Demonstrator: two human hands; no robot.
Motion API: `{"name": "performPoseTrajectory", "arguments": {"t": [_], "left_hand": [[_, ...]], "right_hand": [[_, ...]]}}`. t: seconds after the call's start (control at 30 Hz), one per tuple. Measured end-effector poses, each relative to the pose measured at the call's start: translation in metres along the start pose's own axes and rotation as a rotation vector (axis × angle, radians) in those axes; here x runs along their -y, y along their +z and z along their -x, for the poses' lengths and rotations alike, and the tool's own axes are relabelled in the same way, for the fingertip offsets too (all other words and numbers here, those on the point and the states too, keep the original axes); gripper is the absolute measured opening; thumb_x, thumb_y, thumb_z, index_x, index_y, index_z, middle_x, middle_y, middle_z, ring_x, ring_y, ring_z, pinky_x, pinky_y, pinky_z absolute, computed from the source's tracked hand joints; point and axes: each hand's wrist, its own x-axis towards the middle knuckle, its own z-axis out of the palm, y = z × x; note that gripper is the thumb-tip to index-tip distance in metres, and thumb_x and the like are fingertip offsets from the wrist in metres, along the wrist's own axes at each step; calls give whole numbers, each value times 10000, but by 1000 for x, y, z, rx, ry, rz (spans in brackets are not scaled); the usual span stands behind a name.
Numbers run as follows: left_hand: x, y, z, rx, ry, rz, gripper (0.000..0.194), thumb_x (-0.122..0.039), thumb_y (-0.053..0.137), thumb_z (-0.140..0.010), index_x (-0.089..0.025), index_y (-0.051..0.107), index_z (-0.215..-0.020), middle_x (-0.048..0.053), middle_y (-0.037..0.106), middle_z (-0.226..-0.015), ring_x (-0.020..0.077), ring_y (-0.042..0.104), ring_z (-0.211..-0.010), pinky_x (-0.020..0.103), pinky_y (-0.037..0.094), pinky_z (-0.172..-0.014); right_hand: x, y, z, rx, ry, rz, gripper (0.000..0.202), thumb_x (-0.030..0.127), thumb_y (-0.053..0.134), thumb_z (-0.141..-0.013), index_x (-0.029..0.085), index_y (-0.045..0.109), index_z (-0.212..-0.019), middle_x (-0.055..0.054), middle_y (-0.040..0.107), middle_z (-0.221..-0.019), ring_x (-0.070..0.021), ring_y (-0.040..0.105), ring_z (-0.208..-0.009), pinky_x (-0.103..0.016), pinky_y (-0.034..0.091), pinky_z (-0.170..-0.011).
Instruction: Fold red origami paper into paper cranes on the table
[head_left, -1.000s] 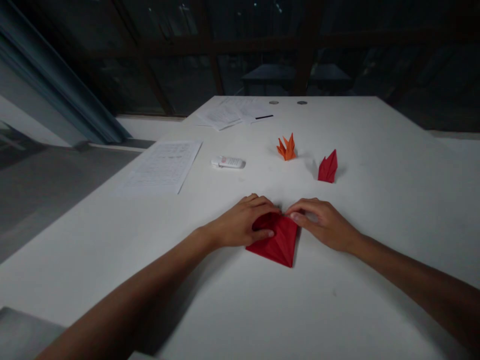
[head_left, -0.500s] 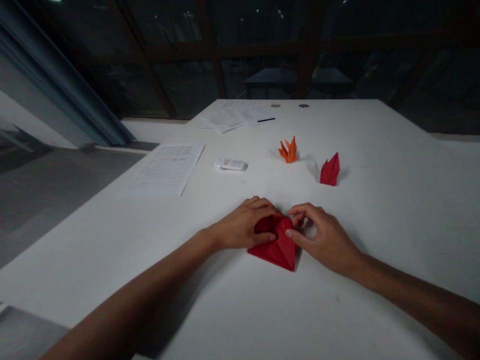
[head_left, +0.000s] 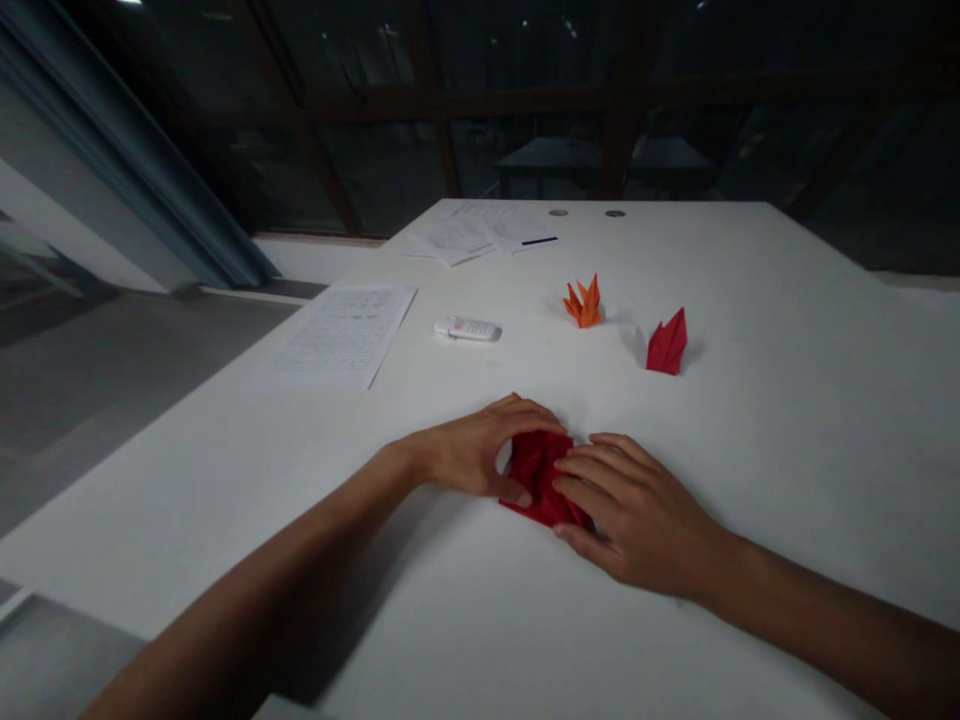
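Red paper (head_left: 535, 468) nearer than wht tube (head_left: 466, 329), to its rt; near edge angles viewer-ward at rt, long axis hidden under hands. L hand (head_left: 478, 448) arched over it, can't tell if gripping; R hand (head_left: 630, 512) unclenched, fingers atop. Orange origami (head_left: 583, 305), red origami (head_left: 667, 343) rt of tube.

The left hand (head_left: 476, 448) covers the far left part of the red paper (head_left: 536, 462), the right hand (head_left: 637, 515) its right part, hiding its full outline. Both forearms (head_left: 322, 560) run out of view, as does the table's (head_left: 757, 410) right side. Print on the sheet (head_left: 341, 335) by the left edge and the white bottle (head_left: 466, 329) is unreadable; the far-edge discs (head_left: 559, 212) are too small to identify.
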Motion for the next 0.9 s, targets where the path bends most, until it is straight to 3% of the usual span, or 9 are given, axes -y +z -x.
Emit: {"name": "performPoseTrajectory", "arguments": {"t": [0.13, 0.23, 0.4, 0.57, 0.7, 0.83, 0.9], "left_hand": [[0, -6, 5, 80, -23, 37, 904, -358, 880, -660, -291, 458, -1457, 110, 456, -1532, 327, 386, -1440, 539, 230, -1220], [-1, -6, 7, 78, -12, 41, 877, -340, 874, -664, -303, 466, -1439, 103, 438, -1548, 317, 363, -1459, 527, 270, -1206], [-2, -6, 4, 25, 20, 58, 487, -293, 827, -750, -268, 640, -1199, 97, 560, -1435, 270, 490, -1353, 486, 365, -1146], [-6, -6, -1, -30, 73, 74, 102, -260, 708, -885, -233, 720, -983, 99, 656, -1305, 247, 566, -1256, 460, 397, -1108], [-6, -6, -2, -25, 85, 78, 121, -288, 664, -927, -241, 727, -1018, 86, 670, -1290, 231, 574, -1247, 432, 403, -1106], [-2, -5, -1, -13, 81, 57, 297, -354, 809, -798, -247, 723, -1062, 84, 645, -1327, 251, 556, -1261, 428, 406, -1104], [-1, -4, -3, -25, 74, 53, 251, -351, 794, -816, -240, 728, -1032, 81, 653, -1309, 244, 566, -1241, 419, 415, -1091]], "right_hand": [[5, 2, 3, -23, 20, 42, 455, 514, 608, -933, 140, 680, -1182, -129, 712, -1222, -304, 625, -1174, -519, 341, -1172], [6, 2, 3, -26, 54, 53, 385, 464, 631, -925, 148, 690, -1137, -131, 718, -1211, -298, 635, -1175, -507, 340, -1182], [6, -1, -1, -9, 78, 49, 262, 343, 616, -932, 163, 693, -1105, -128, 731, -1192, -284, 658, -1144, -527, 355, -1174], [7, 0, 1, -29, 68, 51, 340, 431, 595, -953, 164, 685, -1143, -130, 727, -1201, -292, 651, -1154, -536, 355, -1165], [8, 2, 1, -18, 95, 51, 269, 372, 588, -965, 167, 688, -1108, -120, 729, -1188, -283, 645, -1158, -531, 333, -1167], [8, 4, -2, -22, 150, 7, 158, 245, 541, -981, 183, 681, -1022, -85, 737, -1138, -252, 650, -1140, -514, 326, -1159], [8, 4, -3, -24, 187, -26, 142, 233, 537, -984, 188, 667, -1015, -73, 737, -1131, -243, 655, -1123, -512, 329, -1149]]}}
